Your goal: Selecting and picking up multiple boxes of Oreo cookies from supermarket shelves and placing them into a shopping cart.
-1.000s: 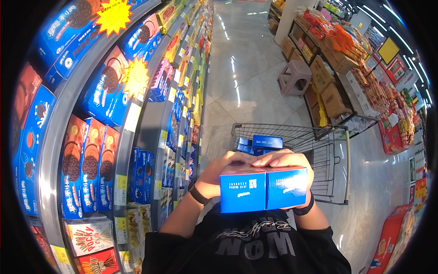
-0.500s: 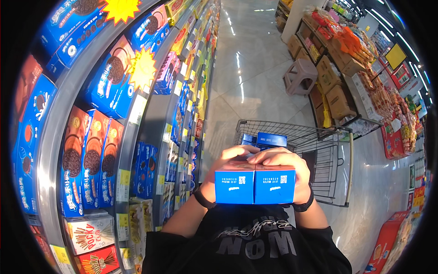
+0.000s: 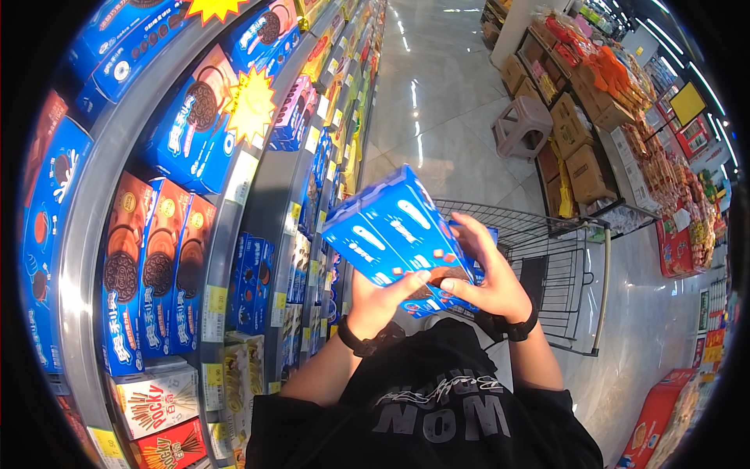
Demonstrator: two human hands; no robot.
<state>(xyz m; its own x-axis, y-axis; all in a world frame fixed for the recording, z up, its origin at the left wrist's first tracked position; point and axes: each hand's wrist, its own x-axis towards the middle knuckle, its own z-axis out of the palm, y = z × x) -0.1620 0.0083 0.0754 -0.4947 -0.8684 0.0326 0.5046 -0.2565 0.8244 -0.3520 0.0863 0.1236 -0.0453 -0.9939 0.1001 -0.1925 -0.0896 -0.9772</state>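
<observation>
Far to the left of the left fingers, three blue-brown boxes (image 3: 160, 273) stand in a row on the shelf (image 3: 82, 273). The left hand (image 3: 376, 303) grasps the lower end of the blue box pair (image 3: 391, 227), its thumb on the near face; its other fingers are hidden. The pair is tilted, between both hands. The right hand (image 3: 496, 281) grasps its right side, with thumb on the face. Beyond these fingers is a stool (image 3: 531, 113); to their right, a wire cart (image 3: 533, 283).

glossy grey floor (image 3: 433, 141) | stocked shelves (image 3: 80, 234) left | plastic stool (image 3: 528, 114) | ceiling strip lights (image 3: 706, 87)
</observation>
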